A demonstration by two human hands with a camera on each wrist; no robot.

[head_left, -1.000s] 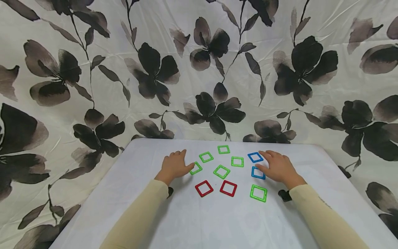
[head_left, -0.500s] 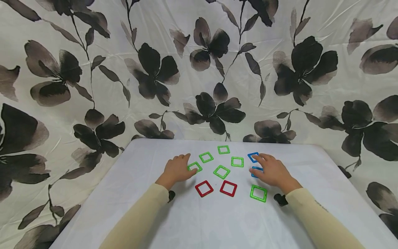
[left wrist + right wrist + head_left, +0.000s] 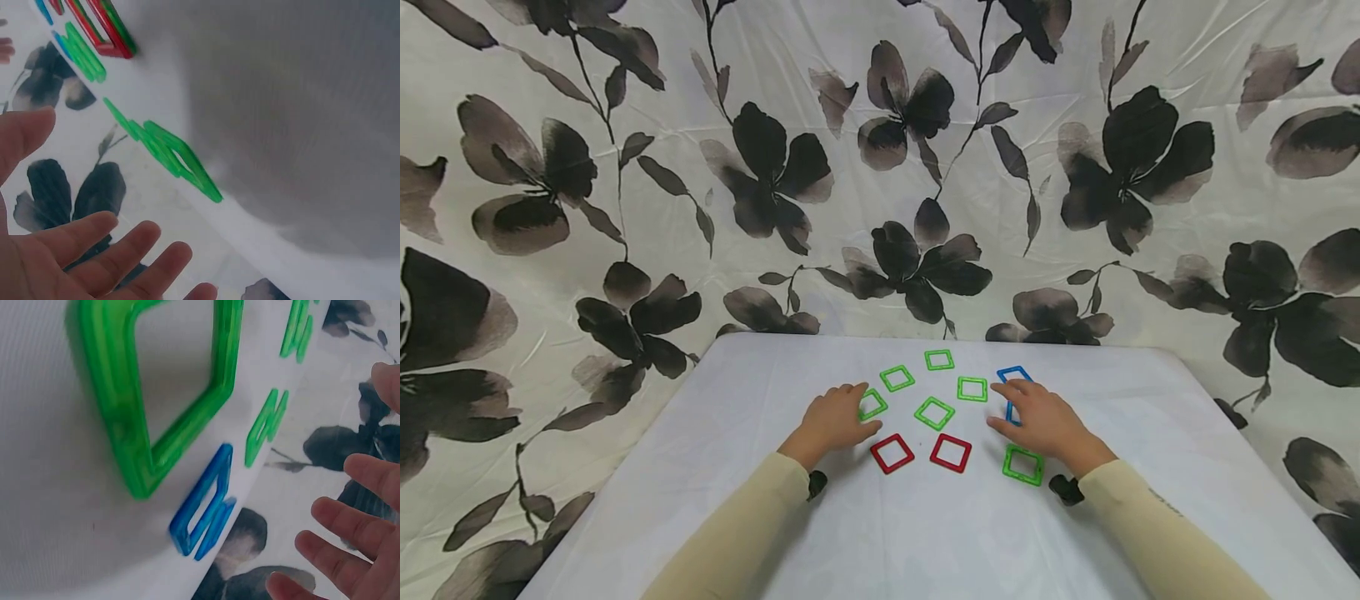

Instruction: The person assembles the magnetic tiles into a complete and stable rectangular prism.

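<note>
Square plastic frames lie flat on the white table. My left hand is above the table beside the leftmost green frame, partly covering it in the head view. In the left wrist view its fingers are spread and hold nothing. My right hand hovers over two blue frames and partly hides them, the far one and the near one. In the right wrist view its fingers are apart, and the hand holds nothing. A near green frame lies just below it.
Two red frames, one left and one right, lie in front. Several more green frames, such as the middle one and the farthest one, lie between the hands. Behind the table hangs a flowered cloth.
Both hands have moved inward and a little nearer to me, the right one farther left over the blue frames. The frames stay where they were.
</note>
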